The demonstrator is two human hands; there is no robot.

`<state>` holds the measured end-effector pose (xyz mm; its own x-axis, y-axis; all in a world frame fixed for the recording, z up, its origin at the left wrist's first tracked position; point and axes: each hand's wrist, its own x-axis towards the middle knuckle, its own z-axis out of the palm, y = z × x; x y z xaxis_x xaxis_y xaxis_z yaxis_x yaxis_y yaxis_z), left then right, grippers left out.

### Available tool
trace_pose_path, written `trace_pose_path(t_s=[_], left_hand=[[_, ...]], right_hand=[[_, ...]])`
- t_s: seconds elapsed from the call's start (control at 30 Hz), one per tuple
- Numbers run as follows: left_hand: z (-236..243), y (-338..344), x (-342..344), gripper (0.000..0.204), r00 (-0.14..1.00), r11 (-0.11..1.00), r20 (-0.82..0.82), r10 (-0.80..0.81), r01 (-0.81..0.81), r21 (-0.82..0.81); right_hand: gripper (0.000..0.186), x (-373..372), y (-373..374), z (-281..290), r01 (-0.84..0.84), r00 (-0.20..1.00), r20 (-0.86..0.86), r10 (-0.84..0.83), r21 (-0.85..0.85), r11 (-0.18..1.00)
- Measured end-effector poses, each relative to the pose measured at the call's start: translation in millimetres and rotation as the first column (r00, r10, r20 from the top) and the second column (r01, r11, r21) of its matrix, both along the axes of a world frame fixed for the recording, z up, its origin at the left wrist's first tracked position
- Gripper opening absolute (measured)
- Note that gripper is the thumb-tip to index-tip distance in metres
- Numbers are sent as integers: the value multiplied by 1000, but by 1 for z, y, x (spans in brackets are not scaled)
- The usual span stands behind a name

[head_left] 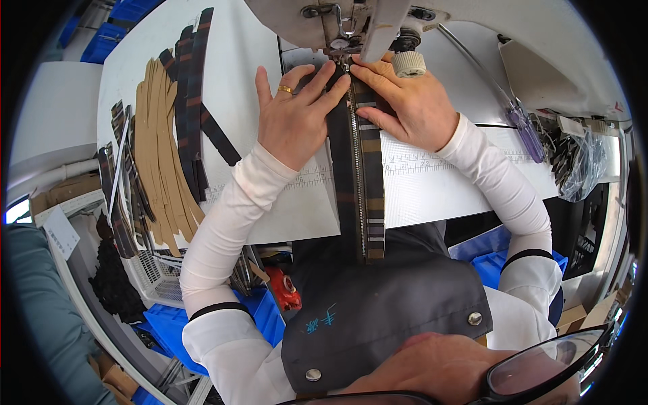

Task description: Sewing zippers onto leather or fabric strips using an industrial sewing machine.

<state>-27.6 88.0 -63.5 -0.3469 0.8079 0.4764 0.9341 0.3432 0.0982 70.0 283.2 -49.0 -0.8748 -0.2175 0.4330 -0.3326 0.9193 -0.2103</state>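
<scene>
My left hand (297,111) lies with fingers spread at the left edge of a long dark striped strip with a metal zipper (358,196), fingertips near the sewing machine's presser foot (342,65). My right hand (412,104) presses the strip from the right, its index finger stretched toward the foot and its thumb apart, lower on the fabric. The strip runs toward me over the white table edge with printed rulers (439,196). What is under my fingertips is partly hidden.
Tan strips (162,155) and dark striped strips (196,81) lie at left. A purple-handled screwdriver (523,128) rests at right by the machine body (472,17). A white basket (155,283), blue bins (169,331) and bagged material (577,162) surround the table.
</scene>
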Motion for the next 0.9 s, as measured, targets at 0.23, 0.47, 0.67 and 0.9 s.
trace_pose_path(t_s=[0.23, 0.47, 0.67, 0.9], left_hand=[[-3, -1, -2, 39, 999, 1000, -40, 4, -4, -5], [-2, -1, -1, 35, 998, 1000, -59, 15, -14, 5], [0, 0, 2, 34, 998, 1000, -64, 20, -19, 22], [0, -4, 1, 32, 996, 998, -81, -32, 35, 42]], right_hand=[[38, 9, 4, 1, 17, 1000, -21, -18, -51, 999], [25, 23, 6, 2, -7, 997, -74, 3, -61, 998], [26, 28, 4, 0, -141, 975, -174, 136, -13, 990], [26, 26, 5, -1, -177, 971, -158, 182, 43, 983]])
